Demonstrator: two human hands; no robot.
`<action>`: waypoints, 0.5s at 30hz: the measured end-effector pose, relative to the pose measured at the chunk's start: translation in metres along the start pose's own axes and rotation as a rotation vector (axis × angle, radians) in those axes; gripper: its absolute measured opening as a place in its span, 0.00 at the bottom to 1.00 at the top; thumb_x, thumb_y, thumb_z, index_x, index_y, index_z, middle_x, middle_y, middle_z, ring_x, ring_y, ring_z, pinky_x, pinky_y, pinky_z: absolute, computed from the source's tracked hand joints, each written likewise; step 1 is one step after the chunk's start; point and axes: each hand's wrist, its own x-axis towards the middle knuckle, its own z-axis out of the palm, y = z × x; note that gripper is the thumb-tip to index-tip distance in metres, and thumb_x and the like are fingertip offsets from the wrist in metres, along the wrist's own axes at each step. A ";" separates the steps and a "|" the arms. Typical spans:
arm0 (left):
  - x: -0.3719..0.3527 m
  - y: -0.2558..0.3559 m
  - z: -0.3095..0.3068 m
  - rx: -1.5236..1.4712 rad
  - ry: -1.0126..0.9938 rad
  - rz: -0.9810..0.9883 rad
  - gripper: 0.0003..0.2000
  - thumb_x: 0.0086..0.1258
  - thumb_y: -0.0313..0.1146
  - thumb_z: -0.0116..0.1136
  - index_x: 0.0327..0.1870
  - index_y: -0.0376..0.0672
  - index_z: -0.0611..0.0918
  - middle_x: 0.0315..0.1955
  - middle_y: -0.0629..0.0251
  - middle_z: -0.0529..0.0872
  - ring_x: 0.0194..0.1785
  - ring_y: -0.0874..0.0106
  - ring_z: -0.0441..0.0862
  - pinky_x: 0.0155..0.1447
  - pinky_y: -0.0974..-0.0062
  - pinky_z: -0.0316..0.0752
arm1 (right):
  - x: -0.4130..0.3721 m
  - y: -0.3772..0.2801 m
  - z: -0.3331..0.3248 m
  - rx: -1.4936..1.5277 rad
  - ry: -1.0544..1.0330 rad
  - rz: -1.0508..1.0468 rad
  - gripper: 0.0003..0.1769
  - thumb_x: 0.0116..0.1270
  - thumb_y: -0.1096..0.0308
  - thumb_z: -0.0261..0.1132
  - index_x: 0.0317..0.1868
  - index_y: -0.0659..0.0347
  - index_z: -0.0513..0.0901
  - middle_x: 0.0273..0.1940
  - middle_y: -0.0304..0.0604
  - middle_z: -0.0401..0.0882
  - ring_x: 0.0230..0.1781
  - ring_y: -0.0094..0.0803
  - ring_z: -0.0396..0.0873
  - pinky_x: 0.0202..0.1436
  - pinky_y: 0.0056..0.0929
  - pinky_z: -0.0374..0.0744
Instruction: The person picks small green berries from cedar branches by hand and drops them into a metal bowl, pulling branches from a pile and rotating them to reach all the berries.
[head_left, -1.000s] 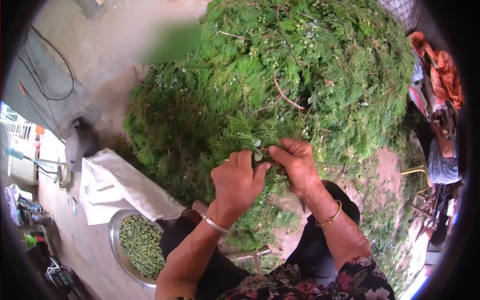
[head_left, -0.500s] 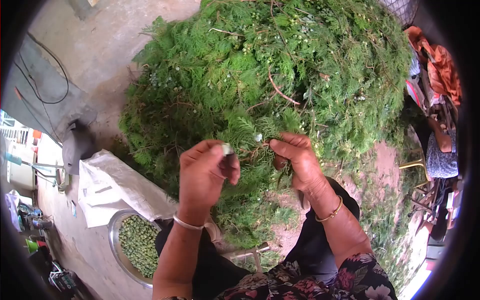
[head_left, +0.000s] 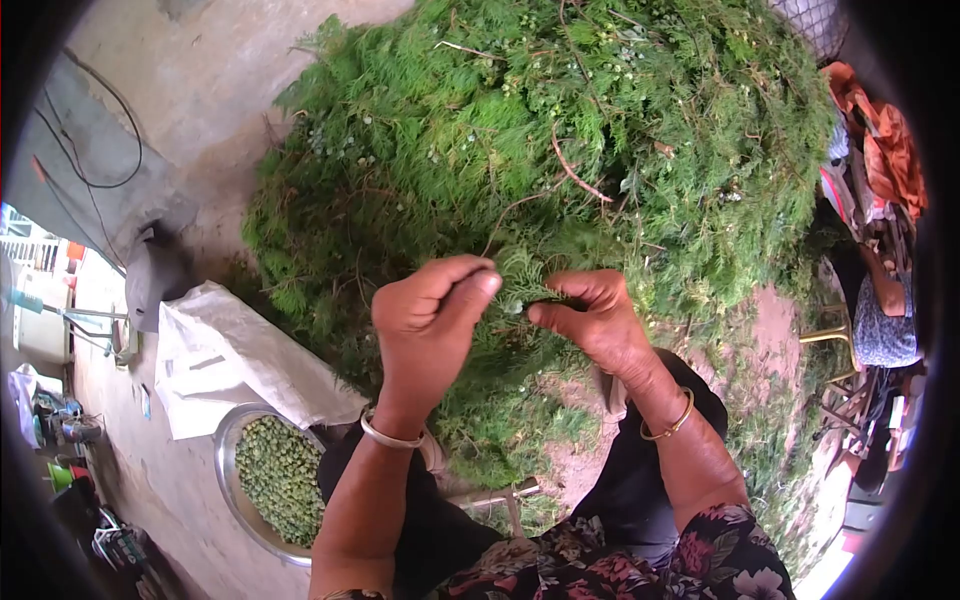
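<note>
Holds a green sprig point(head_left: 520, 277) in the right hand point(head_left: 598, 318), pinches narrowly with the left hand point(head_left: 428, 312) at its nine o'clock, cannot tell on what, beneath a leafy pile point(head_left: 560, 130), a metal bowl point(head_left: 228, 478) towards eight.

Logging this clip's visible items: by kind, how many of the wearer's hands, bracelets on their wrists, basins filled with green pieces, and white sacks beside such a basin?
Hands (left hand, right hand): 2
Bracelets (silver bracelet, gold bracelet): 2
Filled basin: 1
White sack: 1
Total: 6
</note>
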 end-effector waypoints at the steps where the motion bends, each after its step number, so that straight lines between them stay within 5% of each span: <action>1: 0.000 0.000 -0.001 0.071 -0.062 0.060 0.07 0.59 0.21 0.63 0.39 0.33 0.83 0.27 0.65 0.85 0.27 0.81 0.79 0.30 0.84 0.73 | 0.000 0.001 0.001 -0.004 -0.015 0.015 0.05 0.57 0.75 0.68 0.28 0.66 0.80 0.18 0.30 0.70 0.22 0.12 0.62 0.24 0.20 0.64; 6: -0.007 -0.014 0.003 0.223 -0.290 -0.021 0.10 0.56 0.23 0.66 0.39 0.30 0.82 0.29 0.54 0.86 0.35 0.75 0.85 0.37 0.80 0.77 | 0.002 0.001 0.003 0.008 -0.012 0.009 0.04 0.57 0.75 0.67 0.30 0.68 0.81 0.18 0.32 0.71 0.23 0.12 0.64 0.25 0.21 0.66; 15: -0.012 -0.017 0.006 0.271 -0.386 -0.078 0.07 0.59 0.25 0.65 0.33 0.31 0.80 0.18 0.66 0.79 0.20 0.80 0.73 0.26 0.81 0.69 | 0.004 0.011 0.000 0.012 -0.073 0.026 0.02 0.56 0.78 0.66 0.30 0.67 0.81 0.19 0.31 0.72 0.24 0.12 0.65 0.26 0.20 0.67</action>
